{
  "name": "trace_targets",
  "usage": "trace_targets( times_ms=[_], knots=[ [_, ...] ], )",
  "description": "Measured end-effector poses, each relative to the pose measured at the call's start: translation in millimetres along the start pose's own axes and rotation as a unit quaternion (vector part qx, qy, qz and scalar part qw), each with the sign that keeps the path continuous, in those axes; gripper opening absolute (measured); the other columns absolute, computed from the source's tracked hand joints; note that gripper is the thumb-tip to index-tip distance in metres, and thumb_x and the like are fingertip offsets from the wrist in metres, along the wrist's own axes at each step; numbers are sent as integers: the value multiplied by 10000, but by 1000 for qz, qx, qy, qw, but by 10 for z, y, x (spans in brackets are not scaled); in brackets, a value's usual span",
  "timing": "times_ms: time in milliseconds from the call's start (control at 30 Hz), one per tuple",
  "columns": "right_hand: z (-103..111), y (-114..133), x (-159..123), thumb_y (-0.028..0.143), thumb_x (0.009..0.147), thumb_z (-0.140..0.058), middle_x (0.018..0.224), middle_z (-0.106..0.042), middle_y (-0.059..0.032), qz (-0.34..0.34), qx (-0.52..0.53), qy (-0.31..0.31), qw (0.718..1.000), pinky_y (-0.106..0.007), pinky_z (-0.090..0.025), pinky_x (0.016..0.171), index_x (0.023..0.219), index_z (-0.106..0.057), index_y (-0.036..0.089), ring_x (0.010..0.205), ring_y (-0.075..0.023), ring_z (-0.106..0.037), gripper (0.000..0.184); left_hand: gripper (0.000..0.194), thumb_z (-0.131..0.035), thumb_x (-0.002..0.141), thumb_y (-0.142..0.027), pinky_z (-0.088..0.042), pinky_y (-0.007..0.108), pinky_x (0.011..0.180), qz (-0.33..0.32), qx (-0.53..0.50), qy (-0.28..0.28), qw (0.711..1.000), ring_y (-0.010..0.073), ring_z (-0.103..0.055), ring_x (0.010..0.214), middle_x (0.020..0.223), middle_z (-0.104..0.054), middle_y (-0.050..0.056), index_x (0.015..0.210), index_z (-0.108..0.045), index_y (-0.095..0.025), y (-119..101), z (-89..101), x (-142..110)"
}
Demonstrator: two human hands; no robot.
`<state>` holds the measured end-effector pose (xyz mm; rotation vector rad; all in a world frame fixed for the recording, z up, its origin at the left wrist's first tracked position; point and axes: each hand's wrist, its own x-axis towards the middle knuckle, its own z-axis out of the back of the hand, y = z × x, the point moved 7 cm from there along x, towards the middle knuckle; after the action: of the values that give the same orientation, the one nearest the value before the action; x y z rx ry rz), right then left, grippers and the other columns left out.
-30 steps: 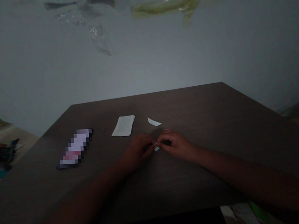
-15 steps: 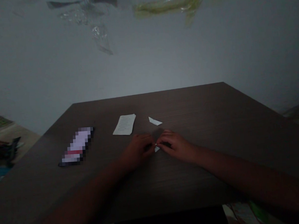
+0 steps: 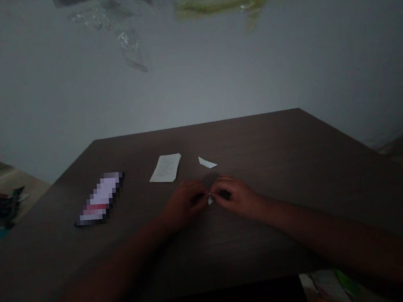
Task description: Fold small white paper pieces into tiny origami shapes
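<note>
Between my fingertips is a small piece of white paper point(image 3: 210, 200), with only its lower tip and a sliver above showing. My left hand point(image 3: 188, 201) pinches it from the left. From the right, my right hand point(image 3: 234, 194) pinches the same paper, thumb and forefinger closed, so the two hands nearly meet. Just beyond them lies a folded paper piece point(image 3: 207, 162) with pointed ends and faint print. To its left rests a stack of printed paper sheets point(image 3: 166, 168).
A phone point(image 3: 102, 198) with a blurred screen lies on the left of the brown wooden table point(image 3: 255, 143). Behind the table's far edge rises a pale wall point(image 3: 217, 77) with strips of tape on it. Assorted items point(image 3: 6, 204) show on the floor at left.
The view has shifted slightly, so things on the table sit a little farther left. Both hands keep their pinch on the small paper, and slightly less of it shows.
</note>
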<state>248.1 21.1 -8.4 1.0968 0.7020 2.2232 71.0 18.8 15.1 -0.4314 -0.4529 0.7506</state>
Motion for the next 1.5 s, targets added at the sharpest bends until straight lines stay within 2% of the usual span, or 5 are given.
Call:
trace_targets(
  times_ms=[433, 800, 1100, 1300, 1500],
  knots=[
    [39, -88, 18, 180, 1079, -800, 958, -785, -14, -82, 26, -19, 996, -388, -610, 922, 970, -773, 274, 914, -225, -731, 147, 212, -626, 1174, -230, -622, 366, 884, -3, -34, -46, 998, 240, -760, 914, 982, -776, 44, 998, -743, -234, 24, 65, 9],
    [85, -129, 2, 194, 1057, -799, 988, -792, -11, -127, 55, -55, 989, -370, -599, 918, 991, -743, 276, 938, -228, -750, 119, 111, -696, 1103, -325, -672, 368, 915, 81, -49, -97, 991, 249, -784, 943, 1015, -830, 36, 1043, -765, -261, 253, 70, -28],
    [104, -191, -11, 253, 1055, -787, 1015, -828, -24, -134, 80, -79, 984, -373, -611, 895, 1008, -734, 282, 955, -235, -769, 76, 126, -679, 1087, -351, -695, 397, 969, 119, -52, -110, 985, 279, -827, 990, 1064, -880, 55, 1082, -780, -276, 274, 134, -36],
    [102, -166, -18, 286, 1099, -755, 1037, -845, -43, -100, 85, -83, 988, -393, -645, 903, 1021, -719, 289, 963, -246, -792, 86, 135, -629, 1120, -254, -691, 380, 965, 71, -61, -99, 991, 266, -817, 1031, 1123, -865, 52, 1181, -748, -258, 211, 136, -42],
    [116, -74, 6, 218, 1119, -712, 1085, -839, -53, -43, 35, -81, 995, -439, -677, 982, 1061, -705, 298, 1002, -255, -795, 99, 237, -627, 1099, -143, -700, 421, 1070, -6, -3, -39, 999, 300, -831, 1184, 1306, -852, 110, 1244, -785, -244, 68, 117, -27]
  ],
)
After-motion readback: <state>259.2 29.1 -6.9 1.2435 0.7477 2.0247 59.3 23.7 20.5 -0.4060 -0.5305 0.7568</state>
